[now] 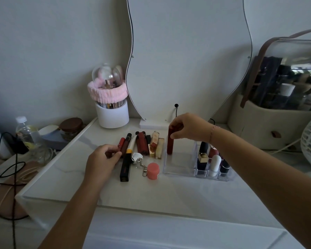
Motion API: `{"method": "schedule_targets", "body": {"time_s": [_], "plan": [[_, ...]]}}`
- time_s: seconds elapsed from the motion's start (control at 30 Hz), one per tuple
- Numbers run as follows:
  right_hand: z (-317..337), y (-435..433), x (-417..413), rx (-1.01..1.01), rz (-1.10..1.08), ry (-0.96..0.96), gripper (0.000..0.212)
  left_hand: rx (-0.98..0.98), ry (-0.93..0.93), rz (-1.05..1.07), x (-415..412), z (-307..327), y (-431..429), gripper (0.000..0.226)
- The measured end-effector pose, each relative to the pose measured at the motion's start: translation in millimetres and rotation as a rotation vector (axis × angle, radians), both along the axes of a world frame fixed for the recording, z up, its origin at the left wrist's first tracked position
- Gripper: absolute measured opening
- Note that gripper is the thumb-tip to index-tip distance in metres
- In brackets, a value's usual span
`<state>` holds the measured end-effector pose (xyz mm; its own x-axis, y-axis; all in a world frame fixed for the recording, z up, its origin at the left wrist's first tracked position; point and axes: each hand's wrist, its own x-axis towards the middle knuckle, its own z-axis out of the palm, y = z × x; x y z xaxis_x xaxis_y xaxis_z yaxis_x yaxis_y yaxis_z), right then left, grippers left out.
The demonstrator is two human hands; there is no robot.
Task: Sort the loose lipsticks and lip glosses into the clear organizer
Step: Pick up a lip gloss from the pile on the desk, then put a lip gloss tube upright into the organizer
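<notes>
A dark red lip gloss tube (170,143) stands upright in the clear organizer's (180,170) large left compartment.

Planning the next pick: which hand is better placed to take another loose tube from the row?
Left. The left hand already rests on the loose tubes, fingers around one. The right hand is busy standing a dark red tube in the clear organizer.

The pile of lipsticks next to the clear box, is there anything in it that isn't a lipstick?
Yes. A shiny silver heart-shaped keychain lies among the loose lipstick tubes, its chain and clasp trailing toward the short round pink container. It looks like a trinket rather than a lip product, so it seems out of place.
</notes>
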<state>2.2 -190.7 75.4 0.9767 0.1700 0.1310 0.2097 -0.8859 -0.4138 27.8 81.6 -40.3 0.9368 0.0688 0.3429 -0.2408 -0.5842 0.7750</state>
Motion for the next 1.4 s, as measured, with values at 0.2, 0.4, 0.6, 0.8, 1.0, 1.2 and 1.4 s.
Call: {"method": "schedule_targets", "body": {"time_s": [0.2, 0.4, 0.6, 0.8, 1.0, 1.2, 1.4], "plan": [[10.6, -26.6, -37.2, 0.201, -0.114, -0.234, 0.031, 0.039, 0.035, 0.066, 6.9, 4.9, -5.8, 0.019], [-37.7, -87.1, -94.1, 0.615, -0.574, -0.485, 0.023, 0.100, 0.050, 0.098, 12.6, 10.1, -7.1, 0.017], [-96.9, -117.6, -102.5, 0.831, -0.757, -0.381, 0.022, 0.395, 0.226, 0.099, 20.6, 35.5, -6.3, 0.019], [-103.9, -118.9, -105.8, 0.897, -0.710, -0.283, 0.017, 0.550, 0.372, 0.062, 27.1, 48.6, -14.1, 0.023], [-101.0, -117.8, -109.6, 0.931, -0.719, -0.303, 0.018, 0.004, 0.056, 0.054, 11.2, 54.5, -18.2, 0.007], [-97.2, -113.6, -111.9, 0.920, -0.715, -0.318, 0.018, -0.236, -0.116, -0.232, -31.0, 81.7, -76.7, 0.021], [-96.8, -111.0, -113.3, 0.872, -0.710, -0.324, 0.016, -0.241, -0.146, -0.325, -44.0, 90.7, -130.5, 0.012]]}}
